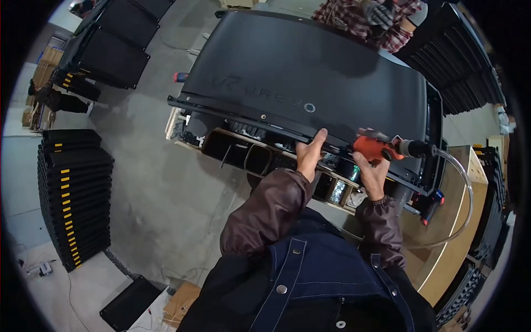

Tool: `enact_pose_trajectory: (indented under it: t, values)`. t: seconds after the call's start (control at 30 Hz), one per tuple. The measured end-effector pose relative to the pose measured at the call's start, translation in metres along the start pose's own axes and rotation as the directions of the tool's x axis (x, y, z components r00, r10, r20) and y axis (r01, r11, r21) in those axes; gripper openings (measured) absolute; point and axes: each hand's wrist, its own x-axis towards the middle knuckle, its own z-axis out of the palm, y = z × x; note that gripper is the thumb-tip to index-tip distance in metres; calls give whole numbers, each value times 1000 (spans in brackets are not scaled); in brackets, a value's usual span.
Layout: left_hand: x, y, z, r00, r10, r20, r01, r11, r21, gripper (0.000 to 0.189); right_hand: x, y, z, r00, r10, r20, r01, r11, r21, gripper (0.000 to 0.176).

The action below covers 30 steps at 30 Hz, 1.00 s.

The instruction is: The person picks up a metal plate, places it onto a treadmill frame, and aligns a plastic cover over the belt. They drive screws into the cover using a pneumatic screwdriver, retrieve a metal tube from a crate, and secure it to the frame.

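Observation:
A large black molded cover (310, 61) with raised lettering lies in front of me. My left hand (311, 155) grips its near edge, thumb on top and the other fingers hidden below. My right hand (374, 174) is closed around an orange air screwdriver (371, 148), which lies sideways above the cover's near right part. From the tool's dark end a clear hose (469, 191) curves down to the right. A small shiny ring (310, 108) shows at the end of the lettering. Below the near edge are black parts bins (218, 148), one holding shiny small parts.
Across the cover stands a person in a plaid shirt (354, 19) with a gloved hand (378, 13). Black panels are stacked at left (83, 193) and far right (451, 61). A wooden bench (451, 221) stands at right. Another person (58, 99) is far left.

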Motion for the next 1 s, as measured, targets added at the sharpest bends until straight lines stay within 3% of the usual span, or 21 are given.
enact_pose_trajectory:
  t: [0.03, 0.13, 0.17, 0.23, 0.3, 0.4, 0.43, 0.47, 0.5, 0.57, 0.6, 0.67, 0.7, 0.73, 0.77, 0.8, 0.83, 0.87, 1.0]
  values:
    - [5, -1, -14, 996, -62, 60, 57, 995, 81, 68, -10, 25, -7, 999, 45, -29, -48, 994, -94, 52]
    - [11, 9, -49, 967, -193, 166, 160, 968, 195, 78, -41, 43, -2, 964, 192, -184, -210, 974, -85, 43]
    - [14, 14, -62, 948, -232, 218, 191, 962, 196, 81, -48, 36, 8, 965, 178, -193, -187, 982, -31, 46]
    - [16, 33, -71, 934, -273, 230, 237, 956, 173, 68, -53, 18, 35, 951, 145, -272, -137, 989, 50, 51]
    - [22, 47, -88, 891, -284, 355, 216, 951, 220, 63, -66, 35, 40, 940, 236, -247, -233, 972, 41, 42]
    - [42, 50, -137, 877, -352, 327, 187, 877, 442, 51, -76, 52, 68, 874, 463, -148, -466, 884, 15, 25]
    - [49, 50, -161, 931, -289, 222, 151, 860, 487, 41, -78, 66, 79, 837, 537, -101, -538, 843, 22, 23]
    - [88, 13, -215, 975, -27, 219, -115, 786, 608, 41, -79, 74, 97, 805, 588, -77, -592, 805, -42, 23]
    - [93, 24, -247, 969, 186, 160, -238, 554, 798, 32, -77, 80, 115, 796, 605, -25, -605, 793, -73, 21]
    - [124, 25, -330, 909, 385, 159, -213, 103, 972, 26, -72, 98, 154, 770, 634, 66, -625, 771, -122, 20]
    - [151, 9, -383, 933, 359, -8, -163, 444, 881, 28, -67, 113, 173, 757, 644, 106, -631, 764, -137, 20]
    - [170, 4, -415, 949, 269, -164, -89, 729, 679, 31, -54, 142, 212, 795, 577, 187, -465, 778, -423, 20]
    - [161, 25, -402, 940, 342, 15, -142, 348, 927, 33, -53, 173, 228, 856, 455, 247, -289, 816, -500, 21]
    - [155, 40, -389, 921, 328, 213, -189, -103, 977, 35, -51, 196, 244, 890, 325, 319, -100, 824, -558, 23]
    - [158, 44, -381, 922, 324, 211, -187, -104, 977, 35, -39, 179, 266, 839, 465, 284, -191, 739, -646, 19]
    - [163, 43, -375, 952, 244, 183, -164, -96, 982, 36, -41, 199, 280, 835, 470, 285, -195, 738, -646, 19]
    - [165, 42, -369, 975, 161, 152, -138, -91, 986, 37, -44, 219, 294, 850, 412, 328, -16, 643, -765, 17]
    - [168, 35, -371, 962, 199, 188, -181, -54, 982, 35, -50, 240, 303, 852, 359, 382, 162, 513, -843, 14]
    - [167, 33, -372, 970, 173, 171, -166, -42, 985, 35, -56, 271, 314, 821, 268, 504, 339, 482, -808, 12]
